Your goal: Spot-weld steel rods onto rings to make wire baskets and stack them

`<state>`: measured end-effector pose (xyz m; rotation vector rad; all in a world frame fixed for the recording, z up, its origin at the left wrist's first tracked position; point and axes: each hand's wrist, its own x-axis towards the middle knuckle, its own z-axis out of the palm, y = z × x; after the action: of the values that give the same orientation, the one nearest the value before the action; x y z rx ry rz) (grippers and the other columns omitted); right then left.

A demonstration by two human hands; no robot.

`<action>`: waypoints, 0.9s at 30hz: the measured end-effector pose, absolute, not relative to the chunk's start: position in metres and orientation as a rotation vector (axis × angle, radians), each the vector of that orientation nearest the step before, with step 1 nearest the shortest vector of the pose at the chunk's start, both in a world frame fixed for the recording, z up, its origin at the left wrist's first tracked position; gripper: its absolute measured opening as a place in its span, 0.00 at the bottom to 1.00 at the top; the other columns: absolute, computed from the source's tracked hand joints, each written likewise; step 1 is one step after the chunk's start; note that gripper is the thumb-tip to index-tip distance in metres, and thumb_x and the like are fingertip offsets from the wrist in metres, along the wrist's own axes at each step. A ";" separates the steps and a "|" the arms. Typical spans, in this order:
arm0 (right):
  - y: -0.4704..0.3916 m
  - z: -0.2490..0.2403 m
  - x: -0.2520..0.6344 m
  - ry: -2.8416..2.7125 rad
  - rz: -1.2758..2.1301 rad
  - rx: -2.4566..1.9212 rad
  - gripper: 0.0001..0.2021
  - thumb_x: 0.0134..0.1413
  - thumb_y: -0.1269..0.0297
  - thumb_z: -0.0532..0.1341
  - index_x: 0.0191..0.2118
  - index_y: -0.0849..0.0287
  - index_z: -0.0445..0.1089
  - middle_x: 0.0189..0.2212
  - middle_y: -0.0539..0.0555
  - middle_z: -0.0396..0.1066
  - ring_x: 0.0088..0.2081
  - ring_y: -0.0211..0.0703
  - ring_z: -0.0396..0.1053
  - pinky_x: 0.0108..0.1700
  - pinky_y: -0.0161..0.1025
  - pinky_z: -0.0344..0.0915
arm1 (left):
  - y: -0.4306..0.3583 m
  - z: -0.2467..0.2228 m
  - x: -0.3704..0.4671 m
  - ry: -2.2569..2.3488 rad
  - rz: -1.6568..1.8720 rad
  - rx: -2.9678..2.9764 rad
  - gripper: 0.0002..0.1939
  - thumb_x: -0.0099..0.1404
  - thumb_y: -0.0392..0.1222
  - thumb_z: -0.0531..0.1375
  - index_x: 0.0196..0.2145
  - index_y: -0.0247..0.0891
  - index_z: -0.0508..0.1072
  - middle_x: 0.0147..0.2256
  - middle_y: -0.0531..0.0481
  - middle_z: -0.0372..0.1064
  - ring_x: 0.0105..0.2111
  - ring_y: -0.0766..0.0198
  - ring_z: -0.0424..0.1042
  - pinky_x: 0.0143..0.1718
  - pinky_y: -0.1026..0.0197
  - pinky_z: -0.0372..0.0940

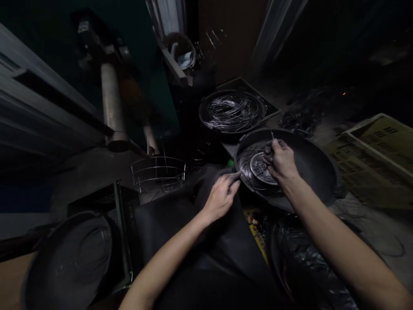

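Note:
My right hand (280, 159) is closed above a wide dark round tub (312, 168), with a short thin metal piece poking up from its fingertips. Below that hand, a small round bowl (258, 168) of small metal bits sits inside the tub. Thin wires (247, 170) lie around the bowl's left side. My left hand (222, 193) is at the tub's left rim, its fingers stretched toward the wires and slightly blurred. Whether its fingertips touch a wire is too small to tell.
Behind stands another tub of coiled wire (232, 112). A yellow-green crate (380, 159) is at right, a machine with a thick cylinder (112, 103) at upper left, a wire rack (158, 172) below it, and a dark basin (71, 258) at lower left.

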<state>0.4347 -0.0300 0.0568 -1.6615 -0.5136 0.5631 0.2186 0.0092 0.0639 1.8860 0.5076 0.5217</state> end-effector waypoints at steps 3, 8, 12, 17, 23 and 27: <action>-0.003 0.104 0.396 -0.409 0.795 -1.313 0.16 0.51 0.52 0.61 0.28 0.53 0.52 0.19 0.44 0.47 0.17 0.32 0.40 0.18 0.32 0.40 | 0.008 0.065 0.228 0.550 0.495 1.859 0.20 0.69 0.47 0.50 0.55 0.38 0.65 0.55 0.41 0.66 0.56 0.54 0.64 0.59 0.48 0.59; 0.041 0.159 0.352 -0.496 1.133 -1.143 0.20 0.54 0.59 0.62 0.19 0.55 0.52 0.19 0.44 0.40 0.18 0.31 0.34 0.16 0.33 0.37 | 0.019 0.061 0.192 0.639 0.409 1.728 0.18 0.70 0.50 0.46 0.46 0.40 0.70 0.31 0.49 0.71 0.32 0.63 0.71 0.40 0.60 0.68; 0.072 0.162 0.322 -0.589 1.040 -1.132 0.15 0.55 0.62 0.61 0.21 0.54 0.58 0.21 0.48 0.49 0.18 0.32 0.46 0.18 0.33 0.48 | 0.031 0.055 0.161 0.756 0.552 1.612 0.20 0.70 0.51 0.47 0.41 0.37 0.73 0.25 0.52 0.65 0.25 0.68 0.65 0.33 0.65 0.65; 0.063 0.127 0.259 -1.146 0.736 -1.424 0.13 0.51 0.50 0.63 0.30 0.55 0.68 0.31 0.54 0.68 0.35 0.44 0.65 0.36 0.40 0.64 | 0.056 0.075 0.124 0.964 0.688 1.634 0.20 0.70 0.52 0.47 0.41 0.37 0.72 0.23 0.53 0.65 0.24 0.67 0.65 0.32 0.64 0.65; 0.120 0.092 0.246 -0.910 1.070 -1.301 0.15 0.52 0.50 0.62 0.34 0.57 0.64 0.21 0.46 0.64 0.16 0.31 0.54 0.15 0.30 0.50 | 0.104 0.096 0.016 1.036 0.843 2.075 0.27 0.63 0.44 0.58 0.58 0.41 0.60 0.53 0.42 0.66 0.52 0.56 0.67 0.55 0.52 0.60; 0.172 0.080 0.246 -0.756 1.259 -1.204 0.15 0.48 0.55 0.66 0.33 0.59 0.63 0.17 0.43 0.61 0.14 0.28 0.50 0.14 0.27 0.46 | 0.148 0.065 0.003 1.020 0.880 2.294 0.50 0.48 0.44 0.67 0.64 0.38 0.48 0.58 0.36 0.56 0.58 0.43 0.57 0.58 0.41 0.53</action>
<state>0.2460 0.1717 0.0795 -1.2042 -0.7557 1.2589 0.0035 0.1478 0.0650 2.2939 1.0198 0.8801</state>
